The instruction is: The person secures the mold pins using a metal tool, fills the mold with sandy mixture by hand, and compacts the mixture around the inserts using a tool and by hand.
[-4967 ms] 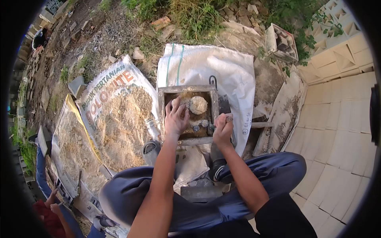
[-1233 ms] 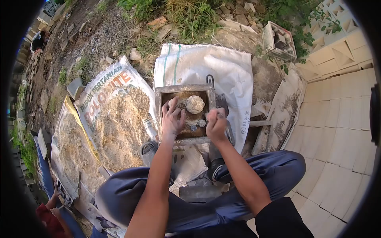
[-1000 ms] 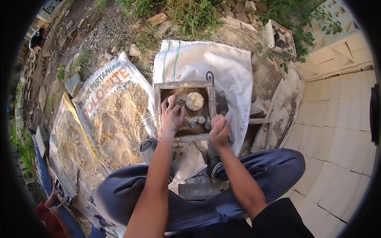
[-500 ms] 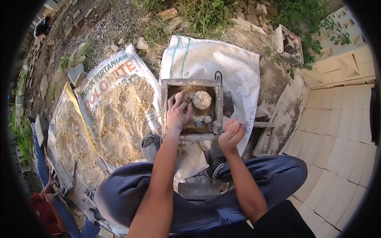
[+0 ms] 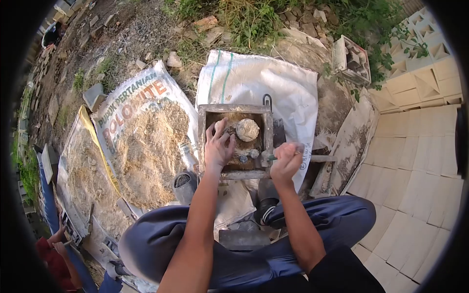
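Note:
A square wooden box [image 5: 235,108] stands on the ground between my legs. Inside it sit a pale round lump [image 5: 247,130] and two small greyish knobs, one of them a light knob [image 5: 254,153]. My left hand [image 5: 218,150] reaches over the box's left half, fingers bent and apart, the tips at its inner left side; whatever they touch is mostly hidden. Beside the right wall, my right hand [image 5: 287,163] is closed round a small green-handled tool [image 5: 271,157], whose greyish end lies by the box's edge. The tool's exact kind does not show.
White sacks lie around the box, a printed sack [image 5: 129,88] at left bearing a sandy powder heap [image 5: 151,146]. A grey cup [image 5: 184,183] is near my left knee. Stacked pale blocks [image 5: 413,156] line the right. A person in a red sleeve [image 5: 53,259] works at lower left.
The view has shifted slightly, so the box sits a little lower. My right fist has turned a little, and the green handle shows more clearly. My left hand stays in the box.

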{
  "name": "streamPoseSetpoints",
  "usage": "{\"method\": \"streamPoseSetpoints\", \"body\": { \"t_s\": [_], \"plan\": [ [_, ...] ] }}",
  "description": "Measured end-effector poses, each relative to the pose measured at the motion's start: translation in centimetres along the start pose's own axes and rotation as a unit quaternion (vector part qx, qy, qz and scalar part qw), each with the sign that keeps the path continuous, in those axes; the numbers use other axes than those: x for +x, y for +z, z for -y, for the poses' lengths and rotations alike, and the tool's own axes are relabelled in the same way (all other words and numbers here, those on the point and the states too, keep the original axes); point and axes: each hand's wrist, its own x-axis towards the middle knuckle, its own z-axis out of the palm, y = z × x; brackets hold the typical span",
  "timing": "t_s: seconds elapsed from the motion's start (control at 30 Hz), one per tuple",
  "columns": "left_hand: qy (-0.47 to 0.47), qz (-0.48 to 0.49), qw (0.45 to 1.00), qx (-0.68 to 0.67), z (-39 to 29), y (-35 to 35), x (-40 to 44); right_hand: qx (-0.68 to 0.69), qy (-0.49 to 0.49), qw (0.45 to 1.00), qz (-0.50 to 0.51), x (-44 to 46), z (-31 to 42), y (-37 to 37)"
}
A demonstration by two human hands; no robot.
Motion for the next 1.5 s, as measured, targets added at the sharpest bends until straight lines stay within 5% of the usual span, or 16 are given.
{"method": "streamPoseSetpoints", "body": {
  "t_s": [0.13, 0.17, 0.2, 0.4, 0.53, 0.6, 0.8, 0.9, 1.0, 1.07, 1.17, 1.27, 1.37, 1.4, 1.47, 1.5],
  "plan": [
    [-0.006, 0.015, 0.999, -0.037, -0.9, -0.8, -0.3, 0.004, -0.067, 0.995, 0.075, -2.7, -5.4, -0.9],
    [0.012, -0.003, 1.000, -0.017, -0.4, -0.5, 0.0, -0.086, -0.078, 0.992, 0.053, -1.1, -5.0, 0.4],
    [0.024, -0.006, 1.000, 0.004, -0.3, -0.1, -0.6, -0.110, 0.040, 0.989, 0.087, 0.7, -2.3, 1.0],
    [0.022, -0.007, 0.999, -0.042, -0.7, -0.4, -0.5, -0.044, -0.132, 0.987, 0.079, 1.9, -6.4, 1.5],
    [0.027, -0.007, 1.000, -0.008, -0.5, -0.2, 0.0, -0.142, -0.001, 0.985, 0.096, 7.2, -2.3, 3.2],
    [0.019, -0.004, 0.999, -0.034, -0.2, -0.1, -0.6, 0.015, -0.073, 0.997, 0.010, 6.5, -2.4, 3.0],
    [0.017, 0.007, 1.000, -0.015, -0.2, -0.2, -1.0, -0.012, 0.021, 0.999, 0.022, 8.6, -3.4, 5.1],
    [0.005, 0.012, 0.999, -0.032, -0.5, -0.5, -0.5, 0.205, -0.022, 0.978, -0.034, 10.1, -1.0, 6.0],
    [-0.006, 0.027, 0.999, -0.019, -0.7, -0.7, -0.4, 0.090, -0.027, 0.994, 0.064, 9.2, -7.3, 6.7],
    [0.004, 0.012, 1.000, -0.027, -0.2, -0.3, -0.5, 0.141, 0.002, 0.986, 0.095, 10.7, -3.8, 7.6],
    [0.021, 0.011, 1.000, 0.011, -0.1, -0.9, -0.3, 0.239, 0.120, 0.963, 0.028, 11.1, -1.5, 7.5],
    [0.053, -0.003, 0.997, 0.053, 0.3, -1.8, -1.1, 0.174, 0.065, 0.983, -0.001, 10.3, -2.8, 8.2],
    [-0.213, -0.090, 0.968, 0.103, 2.1, -2.2, -1.3, 0.184, 0.094, 0.978, -0.025, 10.8, -2.6, 8.2],
    [-0.215, -0.094, 0.967, 0.100, 2.9, -2.6, -1.4, 0.184, 0.091, 0.979, -0.021, 11.0, -2.2, 8.2],
    [-0.364, 0.096, 0.921, -0.105, 4.8, -2.6, -1.7, 0.183, 0.101, 0.975, 0.075, 11.2, -1.1, 7.8],
    [-0.311, 0.030, 0.949, -0.049, 5.3, -1.5, -2.1, 0.179, 0.101, 0.976, 0.077, 11.8, -0.2, 7.9]
  ]
}}
